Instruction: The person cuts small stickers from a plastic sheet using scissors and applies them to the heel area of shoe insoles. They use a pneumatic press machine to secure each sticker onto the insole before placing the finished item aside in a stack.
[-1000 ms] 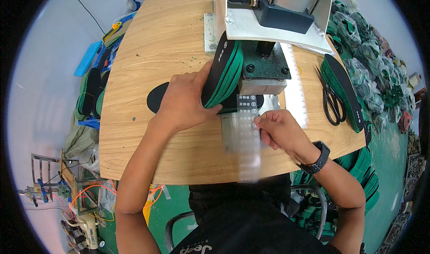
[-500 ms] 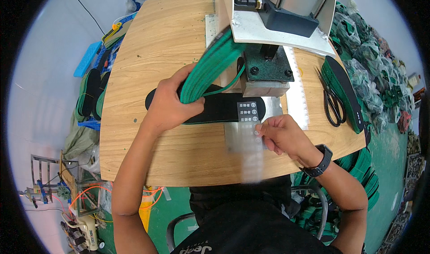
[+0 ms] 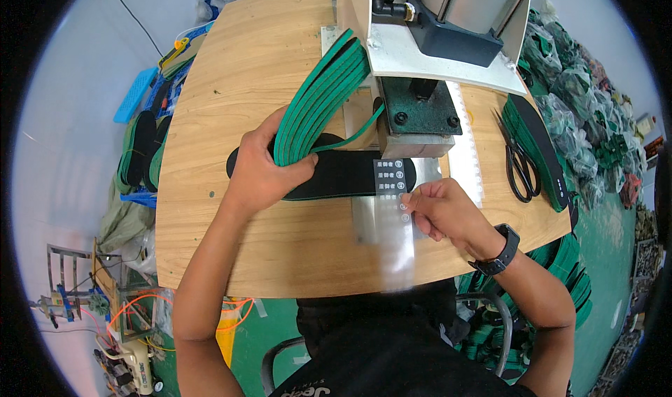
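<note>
My left hand (image 3: 262, 166) is closed round a stack of green insoles (image 3: 318, 99), which stands tilted up to the right. One insole hangs apart from the stack toward the press head. Beneath lies a black insole (image 3: 336, 175) across the table, its right end on a metal plate (image 3: 364, 222). Over that end lies a clear transfer strip (image 3: 393, 215) with a row of small white prints. My right hand (image 3: 444, 211) pinches the strip's right edge. Just above the strip hangs the square metal block of a press (image 3: 418, 120).
Black scissors (image 3: 519, 162) and another insole stack (image 3: 537, 148) lie on the wooden table (image 3: 245, 61) at right. Bagged green pieces (image 3: 581, 96) are heaped beyond. More insoles (image 3: 140, 145) sit beyond the left edge.
The insole stack in my left hand has swung a little left and turned its edges toward me. The strip has shifted slightly right, still pinched by my right hand.
</note>
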{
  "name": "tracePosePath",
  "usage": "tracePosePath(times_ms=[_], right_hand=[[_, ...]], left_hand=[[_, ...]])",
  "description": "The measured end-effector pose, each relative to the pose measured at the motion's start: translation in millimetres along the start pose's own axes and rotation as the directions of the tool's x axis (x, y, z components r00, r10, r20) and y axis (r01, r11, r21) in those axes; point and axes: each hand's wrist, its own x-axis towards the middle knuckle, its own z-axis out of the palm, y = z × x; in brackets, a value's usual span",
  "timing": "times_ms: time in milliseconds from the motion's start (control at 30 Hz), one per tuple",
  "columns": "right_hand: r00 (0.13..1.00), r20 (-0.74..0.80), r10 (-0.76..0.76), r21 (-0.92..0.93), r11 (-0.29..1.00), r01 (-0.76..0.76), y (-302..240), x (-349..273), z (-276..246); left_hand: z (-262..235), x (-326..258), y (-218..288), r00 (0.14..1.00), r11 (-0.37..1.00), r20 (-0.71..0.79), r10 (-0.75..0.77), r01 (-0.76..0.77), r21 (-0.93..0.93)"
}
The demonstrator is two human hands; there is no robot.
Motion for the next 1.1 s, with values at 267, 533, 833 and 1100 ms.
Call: tracePosePath(times_ms=[267,533,833,1100], right_hand=[[1.000,-0.023,0.006,-0.011,1.000,-0.007,-2.5,1.2,1.2],[1.000,-0.003,0.001,-0.018,1.000,-0.001,-0.5,0.8,-1.3],[1.000,0.000,-0.002,-0.017,1.000,0.002,-0.1,-2.5,0.3],[1.000,-0.008,-0.010,-0.064,0.998,0.009,-2.3,-3.0,1.3]], left_hand=[[1.9,-0.9,-5.5,0.996,0.997,-0.052,0.069,-0.068,0.020],[3.3,-0.4,-6.2,0.999,1.000,-0.047,-0.013,0.013,0.005],[2.7,-1.3,0.1,0.999,0.997,-0.026,-0.035,0.037,0.061],[4.8,-0.1,-1.1,1.000,1.000,-0.011,0.008,-0.008,0.006]])
